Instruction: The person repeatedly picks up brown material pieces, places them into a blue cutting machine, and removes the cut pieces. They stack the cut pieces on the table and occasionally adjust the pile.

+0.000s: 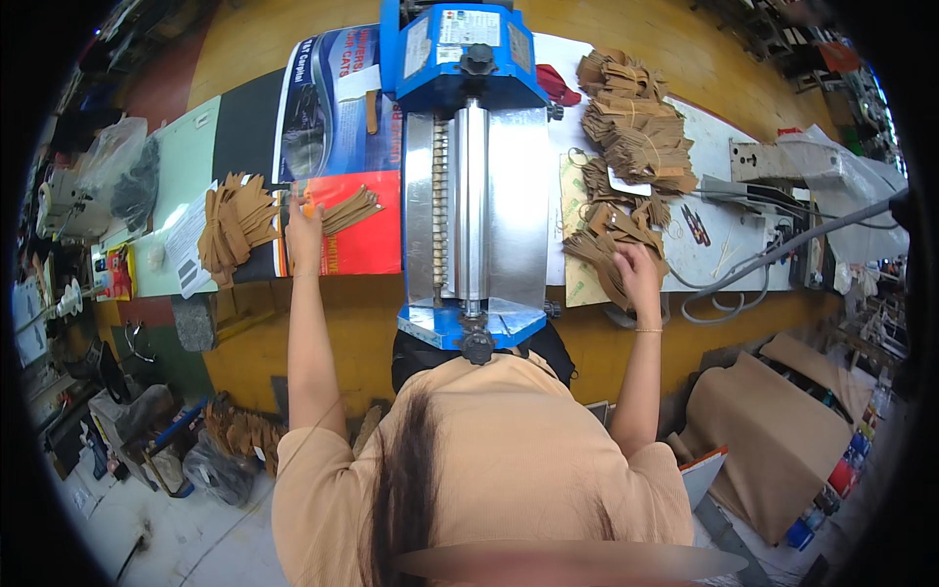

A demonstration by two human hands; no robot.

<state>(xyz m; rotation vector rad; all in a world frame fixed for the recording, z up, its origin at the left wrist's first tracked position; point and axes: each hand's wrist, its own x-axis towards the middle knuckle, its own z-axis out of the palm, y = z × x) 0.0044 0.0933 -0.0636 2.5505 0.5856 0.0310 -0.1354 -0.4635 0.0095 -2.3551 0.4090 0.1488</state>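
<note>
Take the steel roller before you as the clock's hub. Your long, pale-topped table (pixel 706 137) runs from nine to three o'clock, crossed by the blue-ended machine with steel rollers (pixel 472 196). Off the table, between four and five, hangs a wide, plain brown sheet (pixel 763 440).

On the table at ten lies a dark-and-blue printed poster (pixel 337 127), with a bright red printed panel (pixel 372 249) at nine. At two stands a tall heap of bundled brown strips (pixel 636 137). Farther out at nine is a fanned pile of brown strips (pixel 230 230); at four, close to your edge, lies a loose pile of flat brown pieces (pixel 592 256).

Between the fanned pile and a small splayed bunch of brown strips (pixel 354 208) on the red panel sits your left hand (pixel 305 227), fingers partly curled; you cannot tell whether they pinch a strip. At four, your right hand (pixel 639 272) reaches onto the loose pile, fingers bent downward; whether they grip a piece cannot be told.

Smaller still, a crumpled dark-red cloth (pixel 558 86) lies at one and dark slim hand tools (pixel 695 225) at three.
</note>
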